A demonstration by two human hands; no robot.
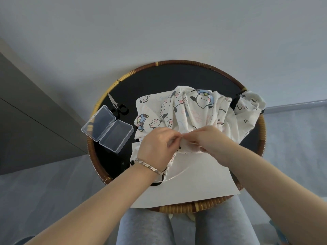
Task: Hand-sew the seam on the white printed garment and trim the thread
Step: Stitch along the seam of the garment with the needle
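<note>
The white printed garment, covered in cartoon dogs, lies bunched on a round black table, part of it over a white sheet of paper. My left hand, with a silver bracelet at the wrist, pinches the fabric's near edge. My right hand pinches the same fold, its fingertips meeting my left hand's. No needle or thread can be made out between the fingers. Small black-handled scissors lie on the table to the left of the garment.
An open clear plastic box sits at the table's left, partly over the woven rattan rim. My knees in grey trousers are under the table's near edge. A grey wall and cabinet stand behind and to the left.
</note>
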